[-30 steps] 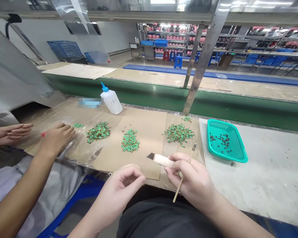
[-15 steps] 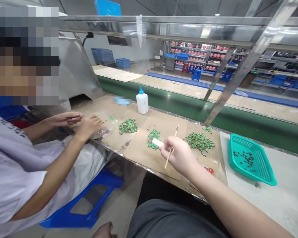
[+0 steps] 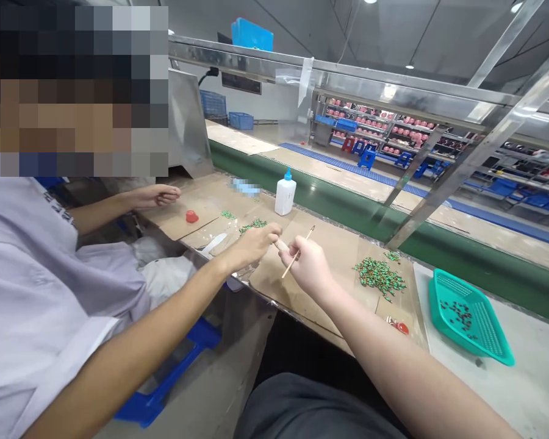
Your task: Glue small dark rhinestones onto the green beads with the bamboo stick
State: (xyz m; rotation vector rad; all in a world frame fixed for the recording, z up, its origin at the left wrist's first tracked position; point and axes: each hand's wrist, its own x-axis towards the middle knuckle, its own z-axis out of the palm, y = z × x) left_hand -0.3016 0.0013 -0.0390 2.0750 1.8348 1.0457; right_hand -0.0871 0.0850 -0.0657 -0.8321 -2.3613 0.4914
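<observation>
At lower centre of frame, a dark grey trouser lap, the wearer's own. From lower right, a bare forearm ending in the right hand: narrow pinch on a thin pale wooden stick, stick tilted, tip pointing to upper right. Wearer's left hand out of frame, state impossible to tell.

Just left of the right hand's fingertips, almost touching, a co-worker's nearer hand, curled narrow, any contents hidden. Co-worker's pale lilac short-sleeved shirt at lower left, blue plastic stool beneath. Co-worker's farther hand, loosely curled, at left of frame.

Under the hands, a flat brown cardboard sheet. Right of the right hand, not touching it, a heap of small green-and-gold beads; smaller scatter of the same beads beside the co-worker's nearer hand. Small red round cap on cardboard at left. At right, a teal perforated plastic tray holding dark beads.

Farther up, a white plastic squeeze bottle with blue nozzle near the cardboard's far edge, then a long green conveyor side. Upper right, metal shelving with pink items.
</observation>
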